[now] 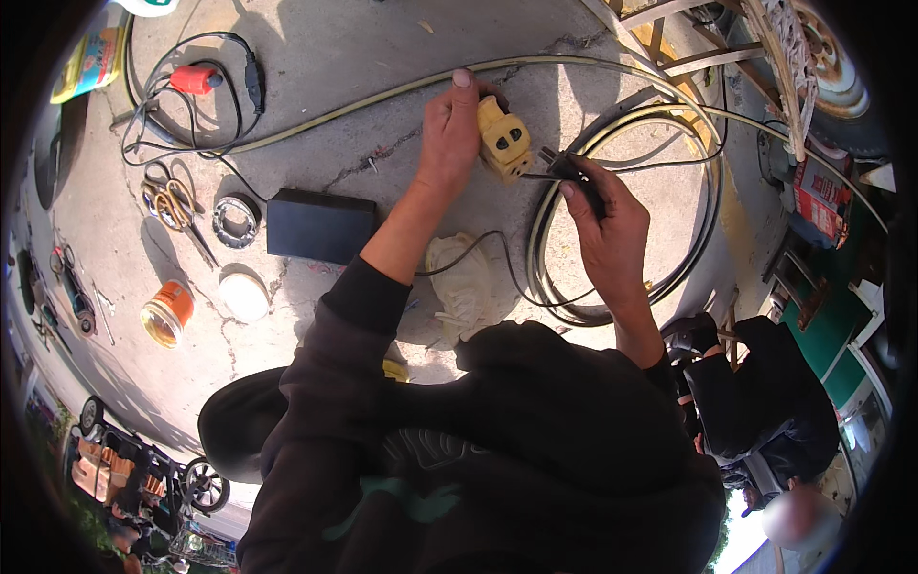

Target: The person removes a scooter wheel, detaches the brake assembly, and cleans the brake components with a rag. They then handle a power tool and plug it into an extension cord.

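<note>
My left hand (pixel 448 134) is closed around a worn yellow multi-outlet socket block (pixel 504 139), its slotted faces turned toward the right and toward me. Just to the right, my right hand (pixel 614 234) pinches a black power plug (pixel 583 184), prongs pointing left at the block. Plug and block look apart, with a small gap between them. A black cord runs off near the plug; where it ends is hard to trace. Left of my left forearm, a black rectangular box (pixel 320 225) lies on the concrete with cords at its ends. A pale cloth-like item (pixel 461 282) lies below the block.
A coiled hose or thick cable (pixel 710 206) lies at right. Scissors (pixel 174 206), a dark ring (pixel 236 220), an orange jar (pixel 167 311), a white lid (pixel 244 298) and a red connector (pixel 196 79) lie left. Another person (pixel 765 392) is at lower right, a wheel (pixel 832 62) upper right.
</note>
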`<state>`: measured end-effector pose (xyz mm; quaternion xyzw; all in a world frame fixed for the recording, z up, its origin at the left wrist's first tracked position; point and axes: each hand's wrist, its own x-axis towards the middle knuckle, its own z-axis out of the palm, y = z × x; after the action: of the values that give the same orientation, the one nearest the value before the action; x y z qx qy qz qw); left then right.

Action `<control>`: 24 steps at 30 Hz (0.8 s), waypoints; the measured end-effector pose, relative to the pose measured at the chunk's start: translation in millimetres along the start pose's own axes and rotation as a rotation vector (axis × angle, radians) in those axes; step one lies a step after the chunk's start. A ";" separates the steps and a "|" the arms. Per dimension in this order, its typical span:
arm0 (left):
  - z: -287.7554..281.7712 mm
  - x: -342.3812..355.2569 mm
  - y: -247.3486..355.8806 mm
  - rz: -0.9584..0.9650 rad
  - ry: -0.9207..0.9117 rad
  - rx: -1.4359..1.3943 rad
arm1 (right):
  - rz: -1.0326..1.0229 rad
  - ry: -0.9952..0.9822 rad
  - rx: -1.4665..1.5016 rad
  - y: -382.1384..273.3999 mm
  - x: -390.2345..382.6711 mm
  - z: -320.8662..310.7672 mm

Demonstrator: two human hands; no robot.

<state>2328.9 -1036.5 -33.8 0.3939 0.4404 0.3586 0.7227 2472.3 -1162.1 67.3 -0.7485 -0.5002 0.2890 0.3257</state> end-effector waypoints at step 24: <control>18.1 -41.0 -12.9 0.101 -0.008 0.402 | 0.060 -0.341 -0.365 -41.9 6.2 -2.3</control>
<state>2333.2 -1082.1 -25.2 0.5533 0.4798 0.2976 0.6124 2452.6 -1144.6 100.7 -0.7497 -0.5694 0.3256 0.0873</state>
